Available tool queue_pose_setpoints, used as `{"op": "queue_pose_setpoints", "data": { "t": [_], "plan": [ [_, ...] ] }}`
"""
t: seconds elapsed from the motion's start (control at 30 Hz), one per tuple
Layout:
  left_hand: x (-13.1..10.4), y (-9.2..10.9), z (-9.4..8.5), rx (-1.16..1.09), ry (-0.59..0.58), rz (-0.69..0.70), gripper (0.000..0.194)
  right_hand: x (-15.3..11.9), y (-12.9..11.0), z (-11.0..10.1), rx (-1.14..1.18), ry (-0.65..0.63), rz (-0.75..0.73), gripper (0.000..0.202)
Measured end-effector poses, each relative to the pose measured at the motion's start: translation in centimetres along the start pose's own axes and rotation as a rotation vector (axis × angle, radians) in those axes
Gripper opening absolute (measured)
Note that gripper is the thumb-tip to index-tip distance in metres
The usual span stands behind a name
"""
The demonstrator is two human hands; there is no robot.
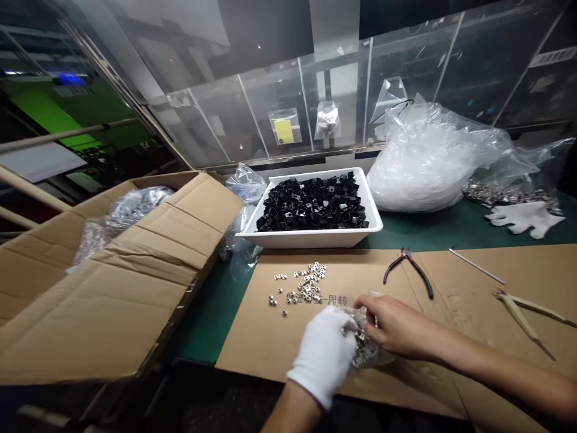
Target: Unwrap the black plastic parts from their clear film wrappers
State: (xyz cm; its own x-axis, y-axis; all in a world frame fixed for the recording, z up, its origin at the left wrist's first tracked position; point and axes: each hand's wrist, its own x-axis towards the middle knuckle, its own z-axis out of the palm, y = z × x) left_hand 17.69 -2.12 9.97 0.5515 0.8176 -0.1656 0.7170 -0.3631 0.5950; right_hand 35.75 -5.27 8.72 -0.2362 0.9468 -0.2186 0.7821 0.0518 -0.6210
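A small clear plastic bag (pixel 372 355) of shiny metal parts rests on the cardboard sheet near the front edge. My right hand (pixel 392 325), bare, pinches the top of this bag from the right. From the left, my left hand (pixel 323 352) in a white glove curls its fingers against the bag's opening; its fingertips are partly hidden and slightly blurred. Small loose metal nuts (pixel 309 285) lie scattered on the cardboard just beyond the glove.
Behind is a white tray (pixel 311 239) of black clips. An open cardboard box (pixel 180 240) stands left. Cutting pliers (pixel 408 264), a thin metal rod (pixel 476 266) and pale-handled pliers (pixel 527 313) lie right. A large plastic bag (pixel 428 156) and a white glove (pixel 525 218) sit at the back right.
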Motion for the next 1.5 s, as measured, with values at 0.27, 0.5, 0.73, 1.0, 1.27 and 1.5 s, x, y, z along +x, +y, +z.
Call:
{"op": "queue_pose_setpoints", "data": {
  "t": [0.27, 0.5, 0.73, 1.0, 1.27, 1.5],
  "plan": [
    [-1.6, -4.3, -3.6, 0.270, 0.287, -0.275, 0.043, -0.6, 0.1, -1.4, 0.149, 0.014, -0.031, 0.027],
    [-0.2, -14.6, -3.3, 0.546, 0.222, -0.427, 0.060, 3.9, -1.1, -5.0, 0.005, -0.027, -0.174, 0.036],
    [1.8, -16.1, -2.2, 0.697, 0.293, -0.460, 0.039, 15.3, 0.2, -2.4, -0.340, -0.200, -0.199, 0.087],
    [2.9, -16.1, -2.3, 0.618, 0.220, -0.502, 0.037, 19.0, -0.9, -0.9, -0.431, -0.210, -0.263, 0.039],
    [1.6, -14.1, -3.3, 0.589, 0.313, -0.466, 0.035, 19.1, -1.4, -0.6, -0.442, -0.201, -0.219, 0.029],
    [-1.2, -4.0, 1.4, 0.390, 0.195, -0.023, 0.037, 18.5, -1.5, -1.3, -0.444, -0.198, -0.221, 0.026]
  ]
}}
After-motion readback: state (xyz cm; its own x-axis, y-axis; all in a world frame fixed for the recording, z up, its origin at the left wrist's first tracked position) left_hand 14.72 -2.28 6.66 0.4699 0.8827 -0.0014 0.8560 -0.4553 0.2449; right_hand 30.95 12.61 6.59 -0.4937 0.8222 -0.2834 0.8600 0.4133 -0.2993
